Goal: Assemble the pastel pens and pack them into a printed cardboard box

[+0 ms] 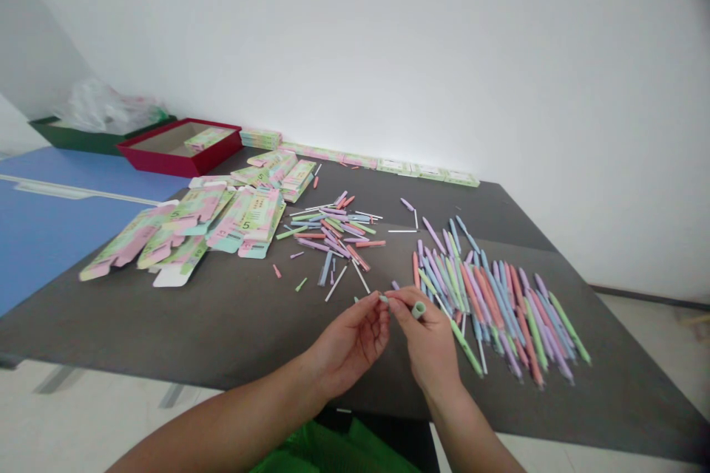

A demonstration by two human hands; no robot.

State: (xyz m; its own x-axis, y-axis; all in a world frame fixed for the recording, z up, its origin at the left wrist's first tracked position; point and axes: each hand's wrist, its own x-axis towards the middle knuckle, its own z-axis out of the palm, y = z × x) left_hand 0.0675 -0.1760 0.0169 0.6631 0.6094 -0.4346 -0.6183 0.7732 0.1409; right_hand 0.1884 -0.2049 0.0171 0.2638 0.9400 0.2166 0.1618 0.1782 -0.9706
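Note:
My left hand [350, 346] is closed, its thumb and finger pinching a small pale green pen part [383, 298]. Right beside it, the fingertips of my right hand [431, 340] meet the same spot. A hollow pale green pen barrel [418, 309] sticks out of my right hand, its open end facing me. My fingers hide most of both pieces. To the right lies a broad spread of pastel pens [493, 303] in purple, blue, green and coral. Beyond my hands is a loose pile of pen parts [338, 225], with white refills [336, 283] scattered around it.
Flattened and part-folded printed cartons [191, 216] overlap at left on the dark table [266, 344]. Behind them stand a red box [166, 160] and a green tray [83, 139] holding clear plastic. Filled-looking cartons [360, 161] line the wall at the back.

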